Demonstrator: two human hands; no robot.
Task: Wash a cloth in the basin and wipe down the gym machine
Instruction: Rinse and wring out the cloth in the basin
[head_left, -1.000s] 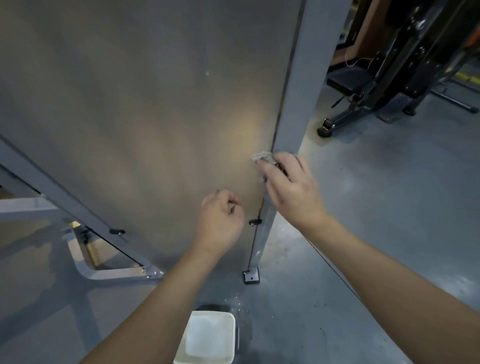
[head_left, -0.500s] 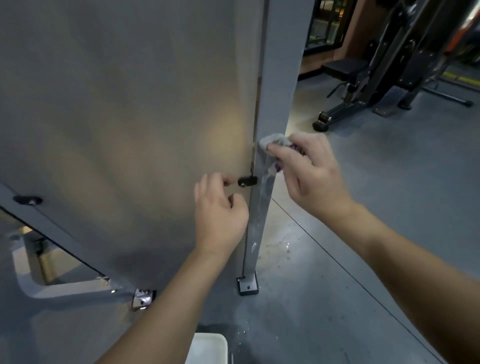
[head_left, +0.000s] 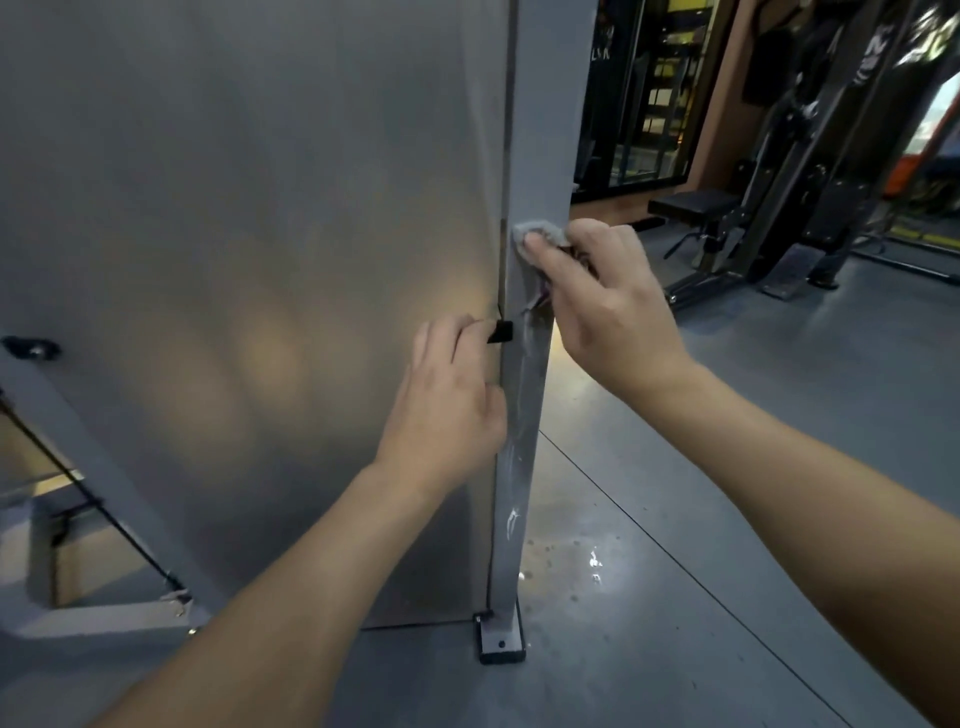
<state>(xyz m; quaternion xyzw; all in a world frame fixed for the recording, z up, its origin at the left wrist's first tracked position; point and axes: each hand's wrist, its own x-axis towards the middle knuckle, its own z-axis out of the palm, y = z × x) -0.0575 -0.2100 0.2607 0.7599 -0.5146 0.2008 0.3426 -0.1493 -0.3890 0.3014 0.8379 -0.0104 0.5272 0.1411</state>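
fingers: right fingers (head_left: 550, 254) curled round the cloth (head_left: 540, 231), pinching it against the post; left fingers (head_left: 441, 338) bent loosely, tips at the panel edge, holding nothing
right hand (head_left: 608, 306): presses cloth onto front face of the grey upright post (head_left: 535, 130), about mid-height in view
left hand (head_left: 447, 400): rests against the panel (head_left: 234, 208) just left of the post, fingertips next to a small black bracket (head_left: 500, 331)
cloth: small, grey-white, bunched; a strip of it hangs down the post below the hand
post: vertical, wet streaks on lower part, ends in a bolted foot plate (head_left: 501, 636) on the floor
floor (head_left: 727, 467): grey, wet drops and sheen just right of the post base
panel: large flat grey sheet, warm light reflection at centre, black fastener (head_left: 31, 347) at left edge
frame (head_left: 104, 618): light grey bars at lower left behind the panel
far: black bench and dark weight machine (head_left: 810, 171) well apart at upper right
basin: not in view
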